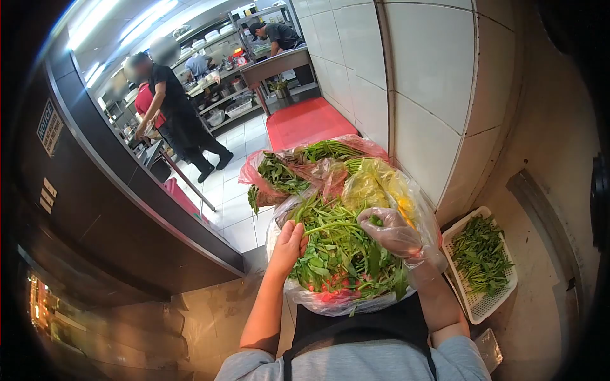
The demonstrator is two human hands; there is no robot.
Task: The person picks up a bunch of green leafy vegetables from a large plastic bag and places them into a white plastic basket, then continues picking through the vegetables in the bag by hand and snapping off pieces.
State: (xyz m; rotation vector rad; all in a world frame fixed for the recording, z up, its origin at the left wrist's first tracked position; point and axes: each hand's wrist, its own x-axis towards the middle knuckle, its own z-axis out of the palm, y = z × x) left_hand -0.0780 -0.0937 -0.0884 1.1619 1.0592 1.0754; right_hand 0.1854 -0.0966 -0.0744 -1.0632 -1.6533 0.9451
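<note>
My left hand [289, 249], bare, is closed around the stem of a leafy green at the left side of a heap of loose greens [337, 254]. On the right, my right hand [392, 233] wears a clear plastic glove and pinches a bit of green leaf and stem. Long pale stems stretch across between the two hands. The heap lies in a big clear plastic bag [330, 308] in front of my body, with some red showing low in it. Behind the heap, bundled greens [279, 174] stick out of a pinkish bag, beside a yellow plastic bag [372, 184].
A white perforated basket [475, 315] of picked greens [480, 257] stands at my right. A red surface [309, 124] lies beyond the bags, along the tiled wall [422, 114]. Several people [175, 105] stand in the kitchen past the doorway, among steel tables and shelves.
</note>
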